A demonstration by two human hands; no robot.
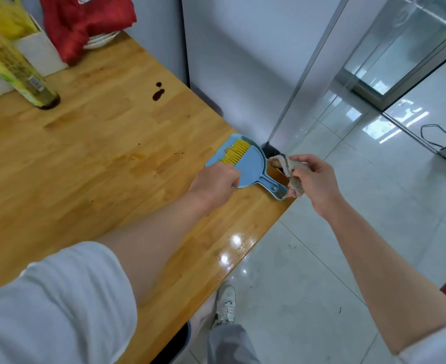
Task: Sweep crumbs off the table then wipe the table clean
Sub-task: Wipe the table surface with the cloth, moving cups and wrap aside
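A light blue dustpan [250, 164] lies on the wooden table [98, 158] near its right edge, handle pointing toward the corner. Over the pan is a small brush with yellow bristles [236, 151], and my left hand [212, 183] grips that brush's handle. My right hand [313, 177] holds a crumpled beige cloth [288, 168] just past the table's edge, beside the dustpan's handle. A dark brown spill [158, 93] marks the tabletop farther back. A few dark specks [178, 153] lie left of the pan.
A bottle with a yellow-green label [14, 67] stands at the back left by a white box [38, 52]. A red cloth [85, 22] drapes over white plates [101, 39]. White tiled floor [321, 258] lies right of the table; my shoe [225, 304] shows below.
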